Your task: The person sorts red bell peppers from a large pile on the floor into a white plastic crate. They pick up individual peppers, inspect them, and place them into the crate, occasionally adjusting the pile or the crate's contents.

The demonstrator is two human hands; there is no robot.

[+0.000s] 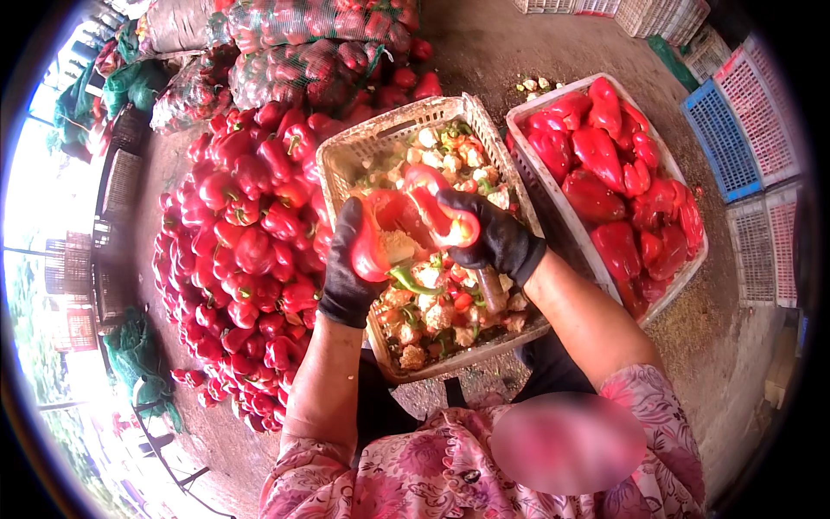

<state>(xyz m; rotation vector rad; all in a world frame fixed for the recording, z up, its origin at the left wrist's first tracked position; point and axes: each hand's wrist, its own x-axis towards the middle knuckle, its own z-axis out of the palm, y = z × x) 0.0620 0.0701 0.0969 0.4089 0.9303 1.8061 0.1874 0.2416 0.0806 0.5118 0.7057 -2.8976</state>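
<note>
My left hand (343,279), in a black glove, grips one side of a split red bell pepper (368,254). Its pale seed core and green stem (412,280) show on that side. The other side of the pepper (428,181) is in my right hand (496,237), also gloved in black. Whether the two parts are still joined cannot be made out. Below my right palm sticks out a brownish tool handle (493,292); the rest of the tool is hidden. Both hands are above a plastic crate (337,162) holding cut-out pepper cores (438,314), seeds and green stems.
A large heap of whole red peppers (246,240) lies on the floor at left, with filled mesh sacks (305,71) behind it. Close on the right stands a white crate (551,194) of cored red peppers (596,159). Stacked crates (723,139) line the far right.
</note>
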